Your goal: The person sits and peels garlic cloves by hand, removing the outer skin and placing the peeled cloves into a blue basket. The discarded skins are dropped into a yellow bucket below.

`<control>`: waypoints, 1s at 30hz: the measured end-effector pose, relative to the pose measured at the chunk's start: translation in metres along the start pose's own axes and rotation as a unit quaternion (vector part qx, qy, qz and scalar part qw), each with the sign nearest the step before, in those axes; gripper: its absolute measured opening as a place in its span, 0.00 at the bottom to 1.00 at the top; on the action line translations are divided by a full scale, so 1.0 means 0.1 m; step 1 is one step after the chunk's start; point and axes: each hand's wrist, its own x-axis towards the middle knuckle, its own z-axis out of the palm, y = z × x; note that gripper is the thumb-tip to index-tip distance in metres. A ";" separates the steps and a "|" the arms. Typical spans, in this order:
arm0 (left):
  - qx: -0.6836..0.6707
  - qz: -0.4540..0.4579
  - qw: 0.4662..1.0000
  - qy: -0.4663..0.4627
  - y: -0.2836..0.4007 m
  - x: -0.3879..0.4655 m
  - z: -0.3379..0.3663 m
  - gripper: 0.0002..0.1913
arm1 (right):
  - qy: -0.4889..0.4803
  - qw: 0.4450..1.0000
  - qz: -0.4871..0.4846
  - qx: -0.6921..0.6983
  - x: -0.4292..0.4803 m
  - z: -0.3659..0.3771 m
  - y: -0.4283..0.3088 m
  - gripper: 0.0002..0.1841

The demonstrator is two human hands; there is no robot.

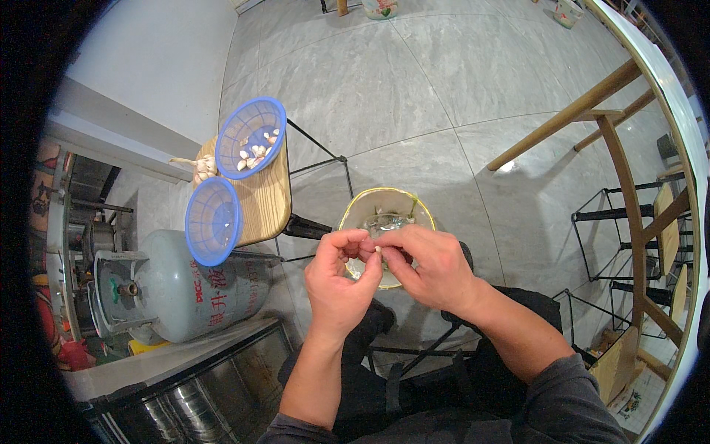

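Note:
In front of me, my left hand and my right hand meet at the fingertips, pinching a small pale garlic clove between them. Directly below the hands is a round waste bin with a yellow rim; a clear plastic liner and some scraps show inside, partly hidden by my fingers. To the left, a wooden-topped stool carries a blue plastic basket with several garlic cloves. A second blue basket overhangs the seat's near side and holds a few tiny pale pieces. Beside them lies a garlic bulb with its stalk.
A grey gas cylinder stands left, below the stool. A glass-fronted metal cabinet is at lower left. Wooden table legs and black-framed stools occupy the right. A white wall rises at upper left.

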 end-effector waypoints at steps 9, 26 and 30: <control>0.069 0.032 0.996 -0.038 -0.02 0.02 -0.03 0.14 | -0.014 0.999 0.036 -0.002 -0.02 0.01 0.02 0.05; -0.031 0.015 0.999 0.016 -0.03 0.02 0.00 0.13 | 0.005 0.988 0.119 0.103 -0.01 0.02 -0.05 0.07; 0.120 0.097 0.988 0.018 -0.02 0.00 0.04 0.15 | 0.005 0.963 0.199 0.183 -0.04 0.06 -0.04 0.09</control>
